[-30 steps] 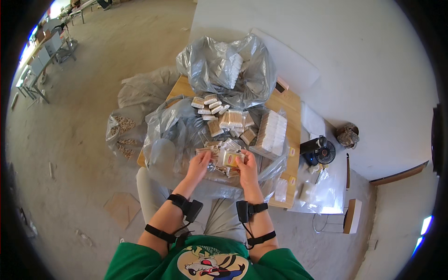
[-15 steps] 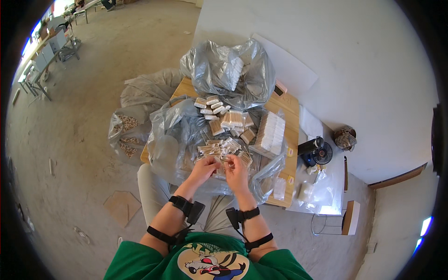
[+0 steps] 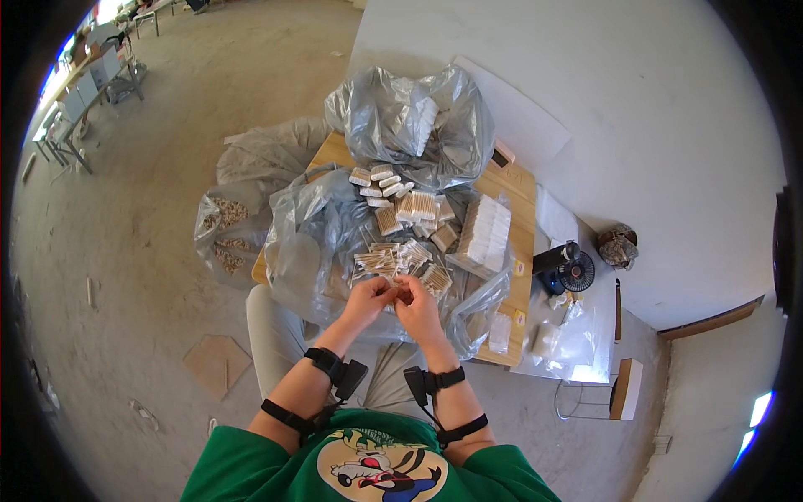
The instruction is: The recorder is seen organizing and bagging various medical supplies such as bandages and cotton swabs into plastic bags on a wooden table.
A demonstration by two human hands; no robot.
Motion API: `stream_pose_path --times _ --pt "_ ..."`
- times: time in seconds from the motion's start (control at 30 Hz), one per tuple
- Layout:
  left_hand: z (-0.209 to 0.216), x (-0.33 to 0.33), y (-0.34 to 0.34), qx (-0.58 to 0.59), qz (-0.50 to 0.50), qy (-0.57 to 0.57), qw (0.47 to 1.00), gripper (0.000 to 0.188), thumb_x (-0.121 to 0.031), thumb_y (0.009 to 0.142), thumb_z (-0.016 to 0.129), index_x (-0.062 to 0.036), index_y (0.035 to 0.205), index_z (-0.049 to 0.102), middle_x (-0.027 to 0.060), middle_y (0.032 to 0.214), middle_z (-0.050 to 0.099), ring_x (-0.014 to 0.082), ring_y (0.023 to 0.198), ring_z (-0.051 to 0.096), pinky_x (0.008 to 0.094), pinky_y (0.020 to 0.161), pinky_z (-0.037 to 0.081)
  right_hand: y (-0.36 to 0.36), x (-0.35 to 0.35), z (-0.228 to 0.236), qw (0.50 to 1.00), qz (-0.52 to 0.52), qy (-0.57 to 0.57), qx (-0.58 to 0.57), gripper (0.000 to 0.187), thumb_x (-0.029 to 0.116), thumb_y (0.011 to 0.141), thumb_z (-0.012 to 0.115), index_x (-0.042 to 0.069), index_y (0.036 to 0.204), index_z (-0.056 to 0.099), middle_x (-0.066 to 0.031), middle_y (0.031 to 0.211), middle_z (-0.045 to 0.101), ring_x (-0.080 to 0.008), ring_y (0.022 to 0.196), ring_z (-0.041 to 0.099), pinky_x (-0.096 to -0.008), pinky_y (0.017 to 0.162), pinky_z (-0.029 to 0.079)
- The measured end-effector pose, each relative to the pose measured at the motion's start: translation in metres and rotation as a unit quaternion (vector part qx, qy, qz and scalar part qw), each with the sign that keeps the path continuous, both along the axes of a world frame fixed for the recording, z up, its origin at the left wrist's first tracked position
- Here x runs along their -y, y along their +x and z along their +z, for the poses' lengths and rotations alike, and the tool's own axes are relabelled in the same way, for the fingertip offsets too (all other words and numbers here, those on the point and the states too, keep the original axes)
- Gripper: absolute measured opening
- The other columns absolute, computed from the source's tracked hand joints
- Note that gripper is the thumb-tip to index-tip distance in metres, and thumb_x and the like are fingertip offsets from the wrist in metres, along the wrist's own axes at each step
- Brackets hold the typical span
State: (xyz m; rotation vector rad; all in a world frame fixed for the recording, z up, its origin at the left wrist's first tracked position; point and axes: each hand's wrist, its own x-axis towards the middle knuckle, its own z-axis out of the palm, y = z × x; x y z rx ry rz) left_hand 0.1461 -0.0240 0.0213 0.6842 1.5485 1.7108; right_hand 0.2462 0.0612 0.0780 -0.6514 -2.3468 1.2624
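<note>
Both my hands meet at the near edge of a loose pile of wooden-stick cotton swabs (image 3: 378,260). My left hand (image 3: 365,303) is closed, thumb and fingers pinched together. Beside it, almost touching, my right hand (image 3: 416,304) has its fingers drawn in too. Whatever lies between the fingertips is too small and hidden to make out. Just beyond the pile lie small clear packs of cotton swabs (image 3: 422,206), with several more packs (image 3: 381,180) stacked farther back. To the right stands a large wrapped block of white-ended packs (image 3: 483,236).
Grey plastic sheeting (image 3: 294,251) covers much of the wooden table (image 3: 524,217). An open plastic bag (image 3: 368,109) with white packs stands at the back. Sacks of loose bits (image 3: 226,213) sit left of the table. A small fan (image 3: 577,273) and a dark bottle (image 3: 556,258) are on the right.
My right hand has shifted slightly left and its fingers have drawn in against the left hand's. The left hand has barely moved.
</note>
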Motion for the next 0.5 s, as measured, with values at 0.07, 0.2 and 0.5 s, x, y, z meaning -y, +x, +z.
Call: stream_pose_path --times 0.07,0.2,0.5 --pt "0.003 0.001 0.0 -0.035 0.0 -0.01 0.999 0.024 -0.02 0.084 0.066 -0.0036 0.071 0.054 -0.0026 0.062 0.049 0.0054 0.06 0.042 0.0236 0.052 0.034 0.0 -0.003 -0.002 1.0 -0.007 0.002 0.011 0.033 -0.005 0.076 0.058 0.002 0.108 0.054 -0.0077 0.081 0.063 -0.0115 0.071 0.059 -0.025 0.064 0.048" --pt "0.011 0.004 -0.003 -0.151 0.008 -0.046 0.987 0.026 -0.022 0.083 0.066 -0.002 0.071 0.055 0.0036 0.059 0.05 0.0103 0.057 0.044 0.0277 0.05 0.036 -0.002 -0.006 -0.006 0.999 -0.017 0.02 0.029 0.031 -0.004 0.074 0.058 0.002 0.105 0.054 -0.007 0.076 0.062 -0.0115 0.067 0.059 -0.0252 0.061 0.047" --pt "0.017 0.007 -0.006 -0.268 0.047 -0.06 0.96 0.016 -0.014 0.078 0.062 -0.0012 0.072 0.055 0.0163 0.068 0.056 0.0338 0.062 0.055 0.0397 0.056 0.042 -0.009 -0.004 -0.004 0.989 -0.124 0.079 0.033 0.023 -0.002 0.076 0.057 0.003 0.097 0.051 -0.0088 0.074 0.061 -0.0179 0.066 0.061 -0.0283 0.06 0.048"
